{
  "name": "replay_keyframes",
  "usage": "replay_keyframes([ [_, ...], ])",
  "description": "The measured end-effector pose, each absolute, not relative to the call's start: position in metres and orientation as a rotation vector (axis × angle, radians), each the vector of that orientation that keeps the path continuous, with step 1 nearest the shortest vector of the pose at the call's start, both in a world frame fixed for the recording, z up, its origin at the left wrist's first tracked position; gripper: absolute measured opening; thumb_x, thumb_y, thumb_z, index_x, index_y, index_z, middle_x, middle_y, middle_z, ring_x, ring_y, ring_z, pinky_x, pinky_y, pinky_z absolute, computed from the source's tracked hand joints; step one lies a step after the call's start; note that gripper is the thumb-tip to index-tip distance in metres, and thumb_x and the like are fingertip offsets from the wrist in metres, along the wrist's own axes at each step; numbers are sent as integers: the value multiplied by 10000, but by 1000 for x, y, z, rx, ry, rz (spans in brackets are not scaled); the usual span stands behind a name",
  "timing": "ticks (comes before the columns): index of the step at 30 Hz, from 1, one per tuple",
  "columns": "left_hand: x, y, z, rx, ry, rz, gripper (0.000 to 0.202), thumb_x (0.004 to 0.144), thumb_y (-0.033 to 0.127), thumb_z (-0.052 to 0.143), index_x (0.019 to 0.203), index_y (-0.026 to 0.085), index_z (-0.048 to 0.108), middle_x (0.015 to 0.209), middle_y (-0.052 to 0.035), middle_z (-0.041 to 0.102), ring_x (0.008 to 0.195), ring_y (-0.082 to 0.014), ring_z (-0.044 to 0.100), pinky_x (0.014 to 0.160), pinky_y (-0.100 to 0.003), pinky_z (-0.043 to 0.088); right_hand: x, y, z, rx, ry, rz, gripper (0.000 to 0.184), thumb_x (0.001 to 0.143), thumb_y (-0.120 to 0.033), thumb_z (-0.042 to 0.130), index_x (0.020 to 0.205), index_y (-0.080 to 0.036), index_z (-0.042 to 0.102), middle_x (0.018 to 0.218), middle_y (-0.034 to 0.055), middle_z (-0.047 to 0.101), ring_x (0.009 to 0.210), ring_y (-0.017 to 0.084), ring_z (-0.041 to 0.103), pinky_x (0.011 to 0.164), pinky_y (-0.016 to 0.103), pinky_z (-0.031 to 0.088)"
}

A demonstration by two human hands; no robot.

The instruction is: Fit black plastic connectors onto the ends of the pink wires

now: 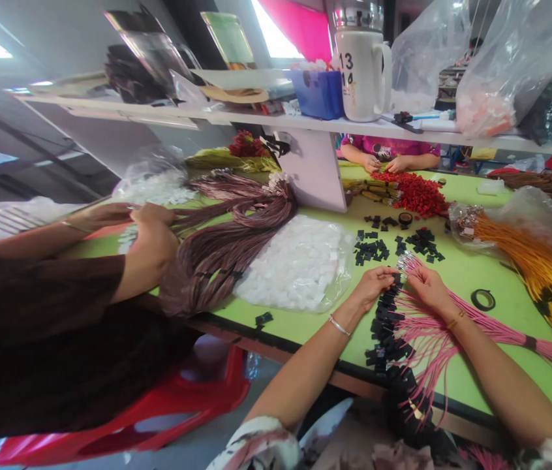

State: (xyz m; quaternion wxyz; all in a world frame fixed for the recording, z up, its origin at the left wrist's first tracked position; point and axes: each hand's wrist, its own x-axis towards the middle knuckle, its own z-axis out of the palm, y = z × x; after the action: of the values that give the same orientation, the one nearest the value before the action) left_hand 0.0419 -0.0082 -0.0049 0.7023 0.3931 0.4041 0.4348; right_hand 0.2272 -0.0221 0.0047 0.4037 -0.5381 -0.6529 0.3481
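Observation:
My left hand is closed in a pinch on a small black connector at the top of a row of black connectors that runs down to the table's near edge. My right hand pinches the metal-tipped ends of thin pink wires right beside that connector. A long bundle of pink wires trails off to the right under my right forearm. More pink wires fan out from the connector row.
Loose black connectors lie just beyond my hands on the green table. A bag of white parts, brown wires, orange wires and tape rolls surround them. A co-worker's hands are at the left; another person's hands are opposite.

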Motion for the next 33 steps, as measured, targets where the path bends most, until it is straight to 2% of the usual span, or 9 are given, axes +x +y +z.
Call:
replay_keyframes([
  [6,44,-10,-5,947,953,1045,204,665,204,761,852,127,747,738,-31,697,642,-105,575,652,-237,434,221,-20,3,-1352,-1700,891,380,852,-443,569,587,-235,394,571,-13,413,547,148,366,534,297,288],
  [12,50,-13,-5,962,1003,1047,152,649,178,749,791,133,721,693,-11,674,619,-104,558,631,-230,419,216,-24,-5,-1355,-1760,729,260,883,-357,525,665,-232,456,598,-9,465,557,155,396,543,298,295],
  [16,53,-15,-5,975,1018,1057,144,664,208,741,785,137,709,692,-13,670,630,-114,565,641,-236,430,219,-25,-6,-1314,-1806,850,243,884,-374,518,697,-222,484,627,-8,502,573,149,422,547,281,321],
  [20,50,-19,-3,1093,1041,1041,99,682,195,703,757,130,698,694,-17,670,641,-112,566,644,-229,426,223,-26,-5,-1339,-1768,959,267,852,-390,552,661,-213,491,593,-18,497,544,137,404,527,271,297],
  [26,31,-12,2,1420,1071,717,93,738,184,648,760,126,718,689,-26,662,632,-126,559,630,-246,432,229,-23,13,-1281,-1391,1188,244,790,-424,654,728,-208,561,593,-37,517,535,121,411,529,261,307],
  [28,30,-3,0,1578,1219,821,126,792,180,611,816,134,726,782,-48,682,714,-150,592,699,-272,468,228,-20,20,-1243,-1287,1290,247,745,-410,706,750,-211,560,573,-53,500,510,107,389,507,250,280],
  [30,34,8,-5,1783,1361,963,193,833,149,573,942,154,731,959,-75,688,869,-179,615,819,-304,482,224,-18,23,-1217,-1267,1345,269,719,-401,732,710,-207,546,563,-52,497,498,97,383,496,244,265],
  [31,37,13,-8,1897,1373,981,232,845,129,557,999,165,727,1051,-86,676,956,-192,611,882,-317,473,221,-18,22,-1213,-1266,1352,286,708,-403,742,686,-205,537,555,-50,493,491,94,380,491,244,260],
  [33,43,20,-13,2086,1339,878,240,865,117,535,993,179,728,1085,-92,661,1003,-205,602,924,-331,459,216,-19,19,-1213,-1250,1346,319,686,-421,763,664,-206,528,540,-48,487,479,93,382,484,245,260],
])
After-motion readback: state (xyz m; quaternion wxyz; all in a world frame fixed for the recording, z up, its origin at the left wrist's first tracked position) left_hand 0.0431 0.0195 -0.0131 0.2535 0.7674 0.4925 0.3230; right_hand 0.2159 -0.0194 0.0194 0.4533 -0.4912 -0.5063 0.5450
